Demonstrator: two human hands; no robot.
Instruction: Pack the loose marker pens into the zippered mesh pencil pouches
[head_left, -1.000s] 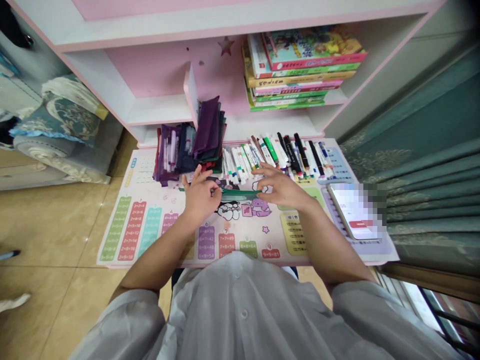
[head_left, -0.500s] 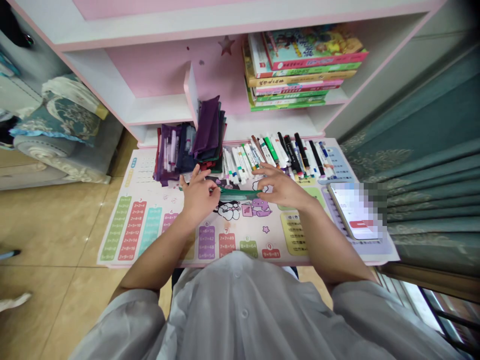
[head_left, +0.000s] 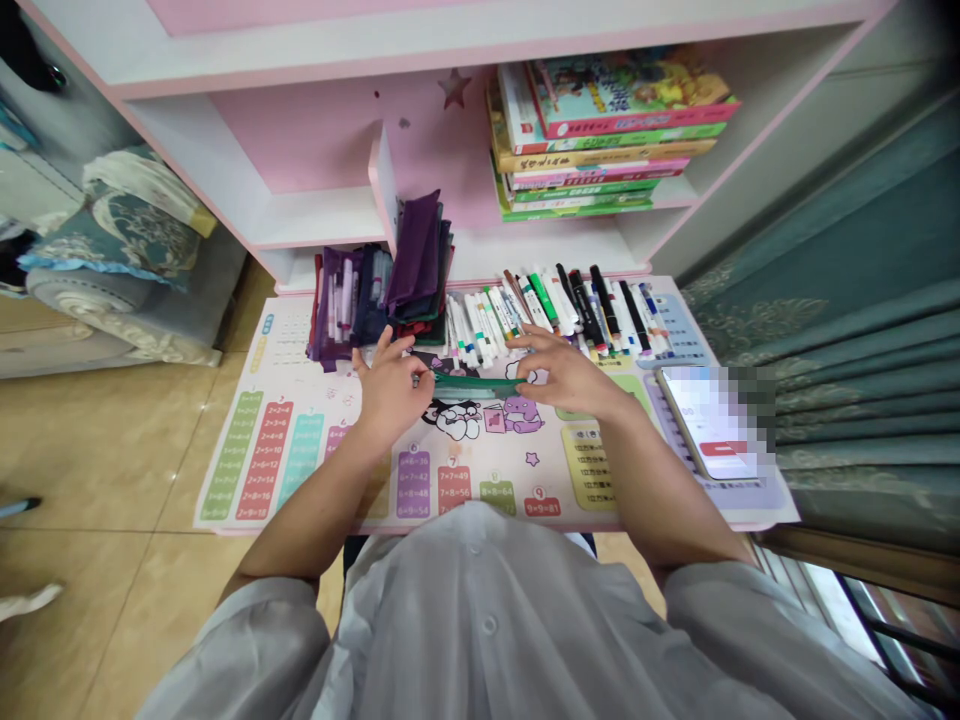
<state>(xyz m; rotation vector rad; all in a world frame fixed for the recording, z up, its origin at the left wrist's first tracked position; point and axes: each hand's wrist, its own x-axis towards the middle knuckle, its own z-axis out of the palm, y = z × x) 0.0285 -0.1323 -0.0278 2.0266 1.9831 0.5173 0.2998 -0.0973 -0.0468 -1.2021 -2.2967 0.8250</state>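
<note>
Because both ends of the slim, dark green fabric pouch with the paler, see-through lower part (head_left: 480,384) are pinched, we have its upper edge drawn nearly straight from side to side, close in front of us over the pale desk mat printed with coloured number columns (head_left: 487,462). Our left hand (head_left: 391,392) has thumb and forefinger closed on the pouch toward its left end, the other fingers fanned up and clear; our right hand (head_left: 561,374) nips the right end between thumb and fingertips, wrist bent inward. We cannot make out a zip pull under the left fingers, nor whether anything lies inside the pouch.

To handle this well, we judge, we should let the right hand act as the anchor, with just enough tension that the edge neither sags nor puckers. Any pull from the left should run along that edge, not up or across it, since thin fabric would probably fold and snag. A light pinch seems enough; a hard tug could slip the right end loose.

We should also mind our knuckles: the loose row of white-barrelled and black marker pens (head_left: 480,325) lies just beyond the right fingers, and the leaning stack of dark purple fabric pouches (head_left: 414,250) stands beyond the left ones.
</note>
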